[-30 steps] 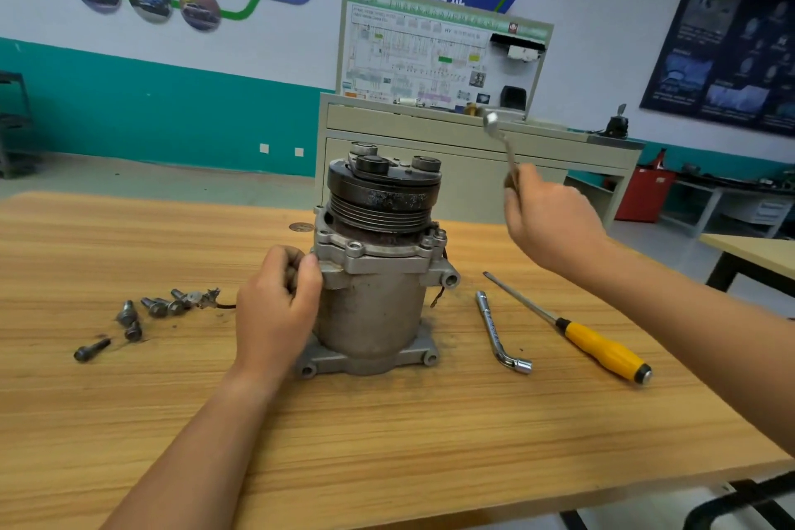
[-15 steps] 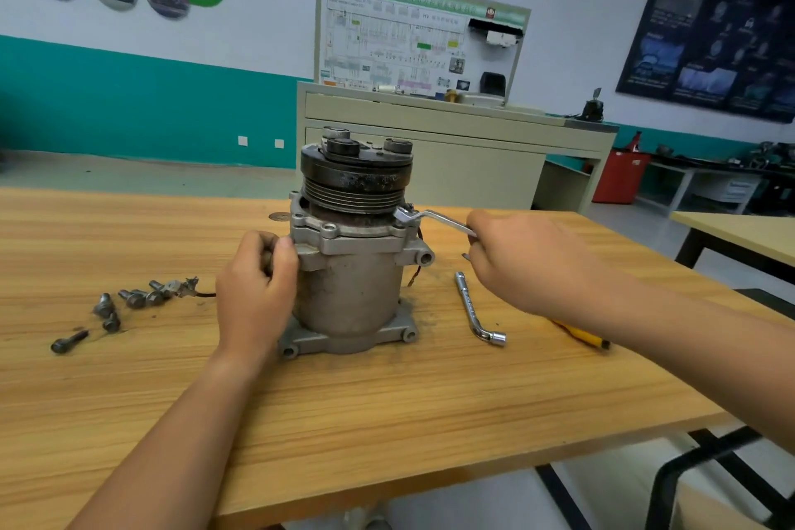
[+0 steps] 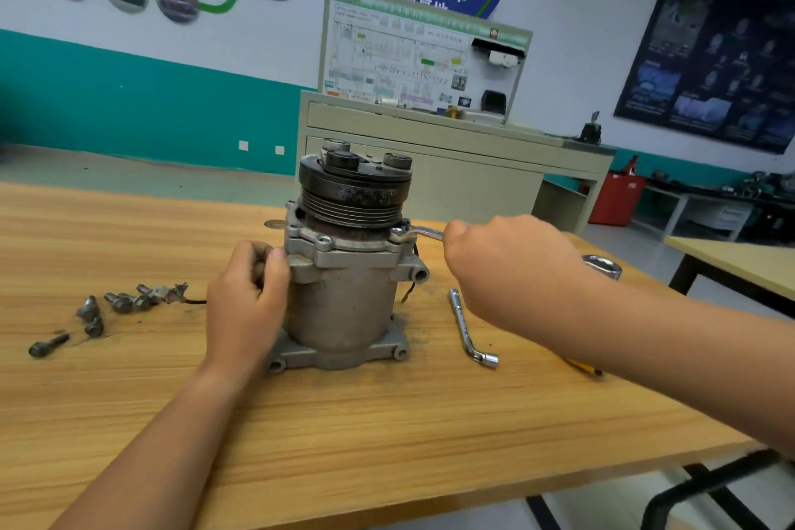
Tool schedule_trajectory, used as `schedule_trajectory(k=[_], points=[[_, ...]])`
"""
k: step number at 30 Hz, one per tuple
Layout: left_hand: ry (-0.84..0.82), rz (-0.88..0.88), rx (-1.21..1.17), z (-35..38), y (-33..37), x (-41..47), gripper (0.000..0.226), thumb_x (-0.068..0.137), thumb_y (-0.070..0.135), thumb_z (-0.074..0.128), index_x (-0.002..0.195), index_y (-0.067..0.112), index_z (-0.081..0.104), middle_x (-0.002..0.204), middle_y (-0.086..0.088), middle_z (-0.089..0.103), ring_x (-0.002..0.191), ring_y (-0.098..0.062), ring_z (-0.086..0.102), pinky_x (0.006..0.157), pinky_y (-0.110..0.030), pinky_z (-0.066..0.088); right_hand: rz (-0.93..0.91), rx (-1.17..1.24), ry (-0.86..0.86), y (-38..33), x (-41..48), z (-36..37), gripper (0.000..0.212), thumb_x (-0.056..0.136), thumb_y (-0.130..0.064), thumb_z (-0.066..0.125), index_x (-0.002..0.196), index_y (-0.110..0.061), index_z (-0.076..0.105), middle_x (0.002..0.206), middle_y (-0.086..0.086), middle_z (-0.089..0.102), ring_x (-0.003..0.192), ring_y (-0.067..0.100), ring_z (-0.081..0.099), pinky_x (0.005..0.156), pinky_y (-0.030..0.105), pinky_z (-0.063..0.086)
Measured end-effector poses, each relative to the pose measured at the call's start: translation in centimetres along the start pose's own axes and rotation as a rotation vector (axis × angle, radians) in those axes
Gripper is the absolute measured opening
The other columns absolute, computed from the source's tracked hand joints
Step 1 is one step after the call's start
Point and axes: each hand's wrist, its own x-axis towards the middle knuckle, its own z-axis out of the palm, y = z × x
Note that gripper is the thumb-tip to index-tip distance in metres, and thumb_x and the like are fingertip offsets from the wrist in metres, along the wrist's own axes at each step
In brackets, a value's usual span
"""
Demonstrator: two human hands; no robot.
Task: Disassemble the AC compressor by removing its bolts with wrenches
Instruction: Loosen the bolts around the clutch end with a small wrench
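**Right hand gripping a wrench at the AC compressor flange**

Right-hand fingers are curling round the handle of the slim silver wrench. Its ring end is sitting on a bolt head on the compressor's upper flange, at about 2 o'clock on the body. The left hand is clamping onto the housing at 9 o'clock, with the thumb pressing against the flange edge and the fingers wrapping a lug.

The compressor is standing upright on its base plate near the middle of the wooden table, with its black grooved pulley on top. At 3 o'clock an L-shaped socket wrench is lying flat near the base. Toward 4 o'clock, the tip of a yellow tool handle is peeking out from under the right forearm. A shiny socket is showing just past the right wrist, and what it is resting on cannot be told.

Out at 9 o'clock, well apart from the base, loose bolts are lying in a cluster. One dark bolt is lying alone toward 8 o'clock.
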Motion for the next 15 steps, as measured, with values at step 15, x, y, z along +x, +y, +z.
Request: schedule_trajectory(k=[15], points=[[0.006, 0.016, -0.002, 0.0, 0.0, -0.2, 0.039, 0.078, 0.052, 0.032, 0.075, 0.016, 0.049, 0.058, 0.002, 0.047, 0.053, -0.004, 0.045, 0.049, -0.019, 0.032, -0.071, -0.111, -0.053, 2.6, 2.6, 1.8, 0.017, 0.093, -0.005, 0.041, 0.11, -0.006, 0.043, 0.058, 0.0, 0.035, 0.045, 0.011, 0.033, 0.039, 0.022, 0.022]])
